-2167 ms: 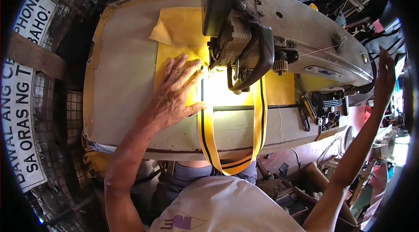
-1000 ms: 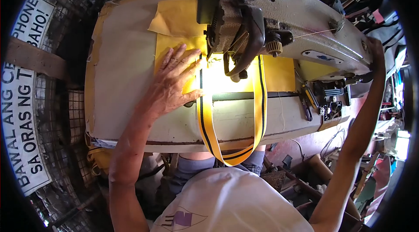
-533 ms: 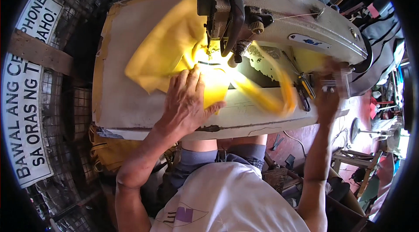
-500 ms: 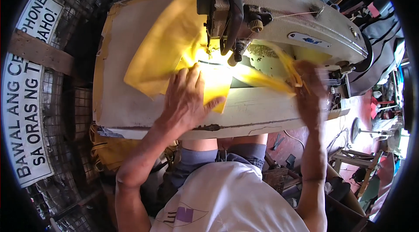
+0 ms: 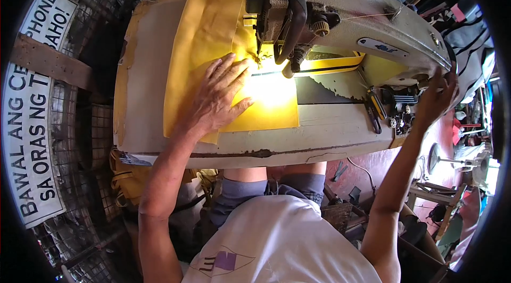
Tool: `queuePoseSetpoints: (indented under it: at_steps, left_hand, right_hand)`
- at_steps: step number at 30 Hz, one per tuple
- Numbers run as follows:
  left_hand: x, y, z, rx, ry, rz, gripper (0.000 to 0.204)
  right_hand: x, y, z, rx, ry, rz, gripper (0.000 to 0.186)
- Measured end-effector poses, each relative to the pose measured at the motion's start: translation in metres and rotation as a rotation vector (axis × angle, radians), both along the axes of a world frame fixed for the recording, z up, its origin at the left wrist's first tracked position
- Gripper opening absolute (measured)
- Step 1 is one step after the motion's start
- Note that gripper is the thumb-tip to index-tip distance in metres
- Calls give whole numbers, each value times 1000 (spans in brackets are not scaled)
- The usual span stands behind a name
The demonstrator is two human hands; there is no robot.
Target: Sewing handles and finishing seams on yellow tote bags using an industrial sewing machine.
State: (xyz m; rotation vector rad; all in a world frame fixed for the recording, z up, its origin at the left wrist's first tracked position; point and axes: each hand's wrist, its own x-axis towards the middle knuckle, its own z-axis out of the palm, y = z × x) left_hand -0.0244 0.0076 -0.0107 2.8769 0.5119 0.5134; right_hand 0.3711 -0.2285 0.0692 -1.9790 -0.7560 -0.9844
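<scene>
A piece of yellow fabric [image 5: 199, 33] lies spread on the sewing table under the needle of a sewing machine [image 5: 362, 14]. My left hand [image 5: 215, 88] rests flat on it just left of the needle, fingers spread. A yellow strip with a dark stripe [image 5: 327, 64] runs from the needle area to the right, beneath the machine's arm. My right hand [image 5: 439, 94] is at the machine's right end, its fingers curled at the rim of the dark handwheel [image 5: 452, 64]. Strong lamp light washes out the fabric around the needle.
On the table's right lie a yellow-and-black cutter [image 5: 377, 104] and a dark-handled tool [image 5: 372, 118]. Yellow fabric [image 5: 128, 179] hangs below the table's left side. A wire mesh with a white sign [image 5: 32, 144] stands at left; a fan [image 5: 436, 159] is at right.
My right hand has let go of the yellow strip and moved right to the handwheel. The fabric now lies flatter, turned more square to the table, with my left hand slightly further up on it.
</scene>
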Motion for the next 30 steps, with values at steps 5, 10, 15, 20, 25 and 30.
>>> queuePoseSetpoints:
  at_steps: [5, 10, 15, 20, 25, 30]
  left_hand:
    - [2, 6, 3, -1, 11, -18, 60]
    - [2, 4, 8, -25, 31, -23, 67]
    - [3, 6, 12, -55, 45, -40, 70]
    - [4, 8, 13, -72, 61, -34, 70]
    - [4, 5, 14, -62, 61, -27, 71]
    - [3, 4, 14, -59, 57, -11, 71]
  right_hand:
    - [135, -28, 19, 19, -54, -75, 40]
    - [191, -31, 50, -330, 64, 245, 41]
    - [246, -14, 80, -807, 159, 291, 46]
    - [280, 8, 84, -842, 525, 239, 48]
    - [278, -1, 83, -742, 541, 313, 48]
    - [289, -21, 74, -768, 353, 386, 44]
